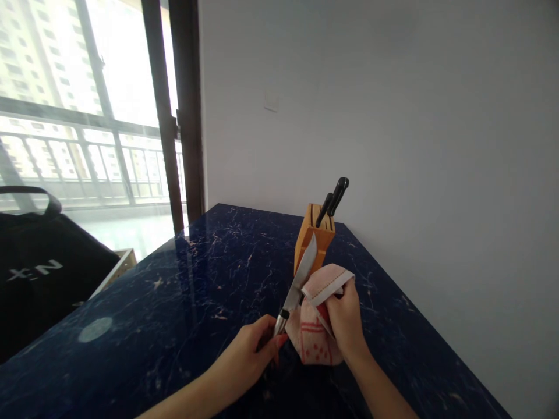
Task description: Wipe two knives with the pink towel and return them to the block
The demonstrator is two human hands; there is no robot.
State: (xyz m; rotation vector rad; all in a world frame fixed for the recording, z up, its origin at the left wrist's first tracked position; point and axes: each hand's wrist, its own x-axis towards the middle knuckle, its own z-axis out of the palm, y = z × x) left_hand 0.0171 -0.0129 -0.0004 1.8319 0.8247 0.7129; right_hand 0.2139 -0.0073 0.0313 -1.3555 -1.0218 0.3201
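My left hand (257, 344) is closed round the silver handle of a kitchen knife (301, 272), whose blade points up and away from me. In my right hand (346, 317) is a pink and white towel (318, 343) with red patterns, bunched at the top and hanging down. Its upper fold lies against or very near the right side of the blade; exact contact is hard to make out. Just behind the blade tip stands a wooden knife block (324, 237), with two black-handled knives (335, 198) in its slots.
Everything stands over a dark blue marbled tabletop (236, 262). A plain wall (393, 145) runs along the back and right. At left are a black bag (39, 279) and a window (78, 116) with a dark frame.
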